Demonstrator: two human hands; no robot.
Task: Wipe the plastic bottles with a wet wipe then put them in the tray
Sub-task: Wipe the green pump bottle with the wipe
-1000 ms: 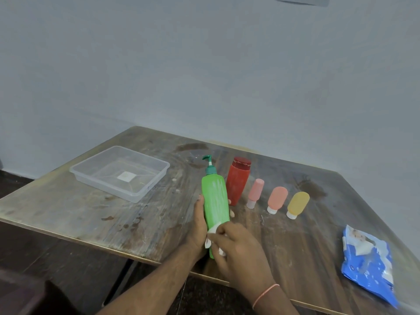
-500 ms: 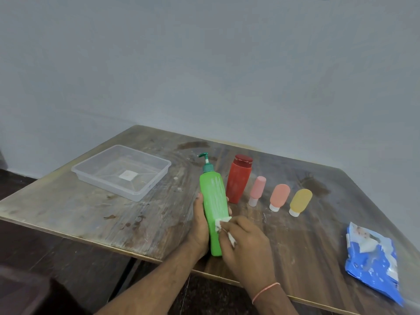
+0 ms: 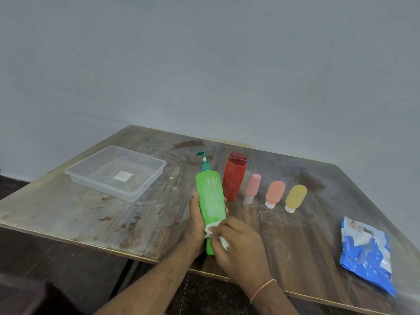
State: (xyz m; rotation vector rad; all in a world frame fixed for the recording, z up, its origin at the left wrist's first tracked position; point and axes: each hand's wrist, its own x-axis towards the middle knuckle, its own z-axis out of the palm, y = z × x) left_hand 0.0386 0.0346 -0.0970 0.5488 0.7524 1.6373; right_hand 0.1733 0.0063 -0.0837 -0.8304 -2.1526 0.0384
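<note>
Two hands work the green pump bottle [image 3: 210,196] near the bench's [image 3: 91,212] front edge: the left hand [image 3: 194,226] curls round its left side, the right hand [image 3: 238,244] pinches a white wet wipe [image 3: 210,229] against its lower body. Far left sits the clear tray [image 3: 136,194]; the red bottle [image 3: 234,178] stands just right.

Head view, down onto table [image 3: 95,214]

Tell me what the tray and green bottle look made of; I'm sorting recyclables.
The tray looks like clear, glossy rigid plastic: the table grain shows through its walls. The green bottle looks like opaque plastic with a satin sheen, streaked whitish, probably wet from wiping. The exact plastic type can't be told.
</note>
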